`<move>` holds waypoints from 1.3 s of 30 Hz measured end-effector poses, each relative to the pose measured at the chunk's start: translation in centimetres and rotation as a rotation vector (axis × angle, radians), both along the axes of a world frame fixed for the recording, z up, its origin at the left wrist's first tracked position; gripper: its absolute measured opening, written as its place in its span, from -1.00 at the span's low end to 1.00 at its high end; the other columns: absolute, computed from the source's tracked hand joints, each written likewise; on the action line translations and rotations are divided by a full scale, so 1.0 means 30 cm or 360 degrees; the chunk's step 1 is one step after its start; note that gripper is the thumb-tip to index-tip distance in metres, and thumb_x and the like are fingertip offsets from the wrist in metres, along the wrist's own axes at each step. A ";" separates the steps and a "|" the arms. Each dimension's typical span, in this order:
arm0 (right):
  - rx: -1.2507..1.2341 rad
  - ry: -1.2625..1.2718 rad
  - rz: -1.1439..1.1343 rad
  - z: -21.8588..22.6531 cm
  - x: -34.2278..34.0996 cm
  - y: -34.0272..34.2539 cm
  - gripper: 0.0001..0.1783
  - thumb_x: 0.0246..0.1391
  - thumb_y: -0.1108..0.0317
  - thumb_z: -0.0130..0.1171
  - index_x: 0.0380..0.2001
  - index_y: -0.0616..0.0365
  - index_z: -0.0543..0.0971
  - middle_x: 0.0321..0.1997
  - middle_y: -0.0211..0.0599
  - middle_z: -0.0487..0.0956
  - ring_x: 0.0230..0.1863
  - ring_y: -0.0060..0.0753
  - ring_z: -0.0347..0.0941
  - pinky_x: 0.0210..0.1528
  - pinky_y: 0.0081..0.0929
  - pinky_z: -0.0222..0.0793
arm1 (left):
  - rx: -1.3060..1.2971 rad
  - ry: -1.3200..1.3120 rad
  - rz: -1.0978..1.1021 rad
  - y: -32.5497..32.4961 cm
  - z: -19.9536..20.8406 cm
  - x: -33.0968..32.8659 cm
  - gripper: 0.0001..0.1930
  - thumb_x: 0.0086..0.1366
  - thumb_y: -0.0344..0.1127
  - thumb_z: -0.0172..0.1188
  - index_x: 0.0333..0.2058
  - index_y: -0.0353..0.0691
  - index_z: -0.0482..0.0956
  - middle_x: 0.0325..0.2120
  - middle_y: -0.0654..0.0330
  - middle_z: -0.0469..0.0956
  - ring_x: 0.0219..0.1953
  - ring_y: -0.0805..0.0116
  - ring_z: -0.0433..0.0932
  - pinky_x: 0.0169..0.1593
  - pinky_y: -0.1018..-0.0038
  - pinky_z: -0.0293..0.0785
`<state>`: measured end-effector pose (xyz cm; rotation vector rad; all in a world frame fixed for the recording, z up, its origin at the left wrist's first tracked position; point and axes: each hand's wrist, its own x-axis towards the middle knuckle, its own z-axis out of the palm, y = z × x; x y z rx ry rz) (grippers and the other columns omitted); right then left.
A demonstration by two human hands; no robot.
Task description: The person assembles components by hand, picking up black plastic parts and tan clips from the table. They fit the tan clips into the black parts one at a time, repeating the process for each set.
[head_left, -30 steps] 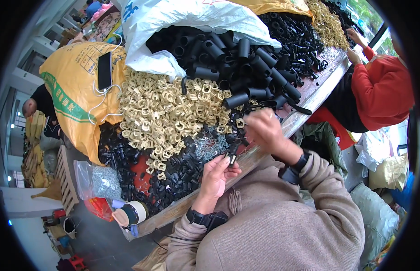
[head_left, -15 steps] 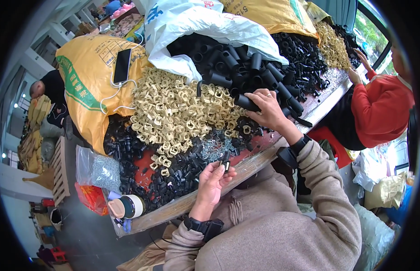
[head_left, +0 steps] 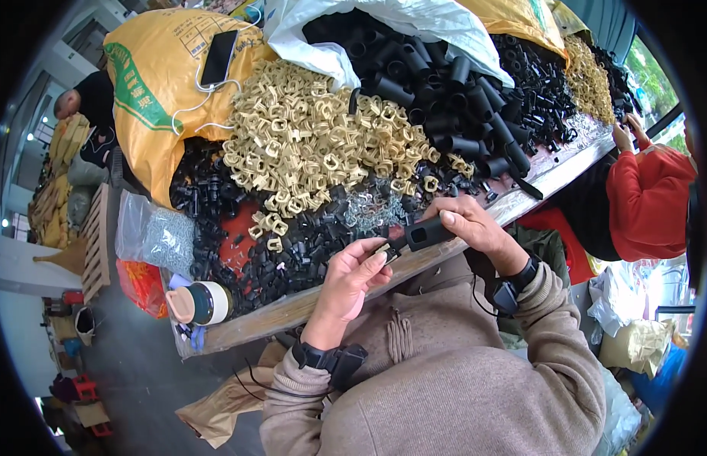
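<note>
Above the table's front edge, my right hand (head_left: 471, 224) is closed around a black plastic tube (head_left: 429, 234) with an oblong slot in its side. Pinched between the thumb and fingers of my left hand (head_left: 352, 277) is a small black plastic part (head_left: 387, 252) with a pale piece on it. Its end points toward the tube's open end and lies very close; whether they touch I cannot tell. Just beyond my hands lie loose small metal springs (head_left: 372, 207) and small black parts (head_left: 308, 273). Farther back is a heap of beige plastic clips (head_left: 308, 137).
Black tubes (head_left: 475, 106) spill from a white sack (head_left: 323, 53). A phone (head_left: 219, 58) with a white cord rests on a yellow sack (head_left: 152, 91). A lidded jar (head_left: 209, 302) stands at the table's left corner. On the right sits a person in red (head_left: 650, 197).
My right hand has drawn the black tube from the pile toward my body. My left hand has stayed near the table edge with its small part, and the two pieces are now close together.
</note>
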<state>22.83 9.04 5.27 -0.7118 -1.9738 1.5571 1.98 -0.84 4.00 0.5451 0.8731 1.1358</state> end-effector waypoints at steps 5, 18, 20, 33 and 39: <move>0.0253 0.0010 0.0075 -0.017 0.003 -0.029 -0.54 0.03 0.01 -0.11 -0.48 0.28 0.42 -0.68 -0.37 0.31 -0.59 -0.55 0.23 -0.53 -0.55 0.15 | 0.0047 0.0061 -0.0159 -0.017 -0.005 0.011 -0.71 0.11 -0.39 0.07 -0.18 -0.39 0.37 -0.47 0.21 0.46 -0.50 0.53 0.45 -0.45 0.70 0.41; 0.0792 -0.0063 -0.0207 -0.061 -0.029 -0.127 -0.61 0.06 0.12 -0.23 -0.45 0.26 0.40 -0.58 -0.14 0.39 -0.53 -0.15 0.33 -0.46 -0.41 0.20 | 0.0009 0.0398 -0.0152 -0.037 -0.008 0.032 -0.68 0.11 -0.35 0.07 -0.17 -0.42 0.36 -0.44 0.16 0.47 -0.53 0.48 0.49 -0.47 0.70 0.43; 0.0709 -0.0126 -0.0232 -0.085 -0.028 -0.145 -0.62 0.06 0.14 -0.24 -0.45 0.26 0.40 -0.57 -0.14 0.39 -0.52 -0.15 0.33 -0.45 -0.41 0.20 | -0.0067 0.0357 -0.0212 -0.036 -0.011 0.032 -0.67 0.12 -0.35 0.07 -0.16 -0.42 0.36 -0.42 0.14 0.47 -0.51 0.45 0.50 -0.46 0.70 0.44; 0.0483 -0.0133 -0.0136 -0.070 -0.050 -0.157 -0.66 0.03 0.19 -0.14 -0.29 0.27 0.40 -0.37 -0.10 0.38 -0.30 -0.11 0.31 -0.26 -0.36 0.22 | -0.0160 0.0349 -0.0155 -0.018 -0.004 0.028 -0.58 0.13 -0.31 0.06 -0.07 -0.42 0.26 -0.38 0.13 0.47 -0.51 0.44 0.51 -0.49 0.71 0.41; 0.0228 0.0250 0.0391 -0.054 -0.050 -0.091 -0.29 -0.12 -0.07 -0.02 -0.04 0.33 0.27 -0.03 -0.01 0.29 0.01 -0.12 0.20 0.05 -0.30 0.04 | -0.0109 0.0272 -0.0203 -0.013 -0.002 0.031 -0.46 0.09 -0.28 0.11 0.00 -0.38 0.15 -0.36 0.10 0.46 -0.54 0.45 0.50 -0.50 0.70 0.42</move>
